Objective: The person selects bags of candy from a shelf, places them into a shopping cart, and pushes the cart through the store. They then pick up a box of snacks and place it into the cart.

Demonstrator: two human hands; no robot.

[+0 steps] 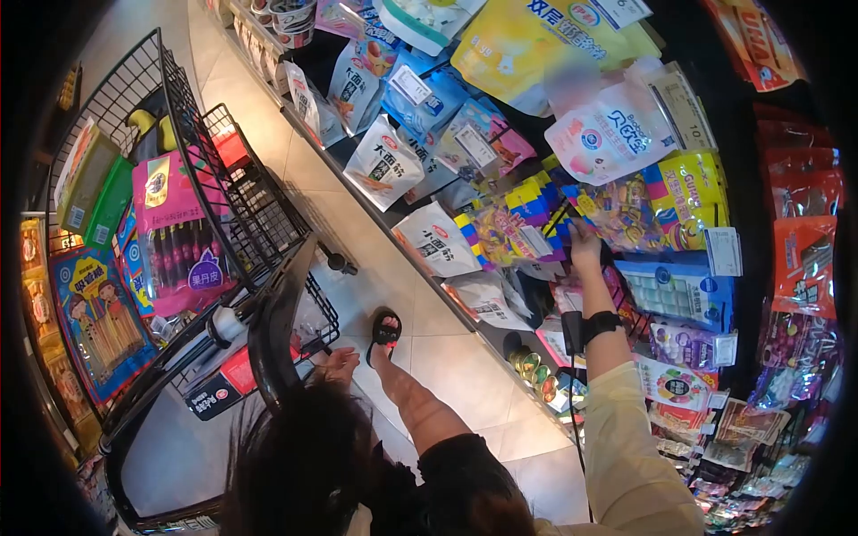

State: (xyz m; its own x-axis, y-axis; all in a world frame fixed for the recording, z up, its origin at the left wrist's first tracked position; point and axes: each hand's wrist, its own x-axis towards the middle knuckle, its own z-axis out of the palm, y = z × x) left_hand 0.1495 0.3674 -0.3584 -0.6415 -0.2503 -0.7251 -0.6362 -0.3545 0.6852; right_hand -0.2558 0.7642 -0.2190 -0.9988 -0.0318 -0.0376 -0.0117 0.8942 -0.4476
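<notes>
My right hand (585, 248), with a black band on the wrist, reaches into the snack display. Its fingers are closed at the edge of a yellow-and-purple candy bag (511, 225) full of small wrapped sweets. A matching bag with a yellow label (688, 201) hangs just beyond the fingers. Low by the shopping cart (284, 335), what looks like my left hand (340, 364) shows in part. Dark hair covers much of it, so its grip cannot be made out.
The cart holds a pink snack pack (174, 201), a blue straw-candy bag (103, 326) and a green box (107, 201). White snack bags (384, 165) line the shelf edge, with a pale pink pouch (608, 134) above. A sandalled foot (384, 335) stands on the tiled floor.
</notes>
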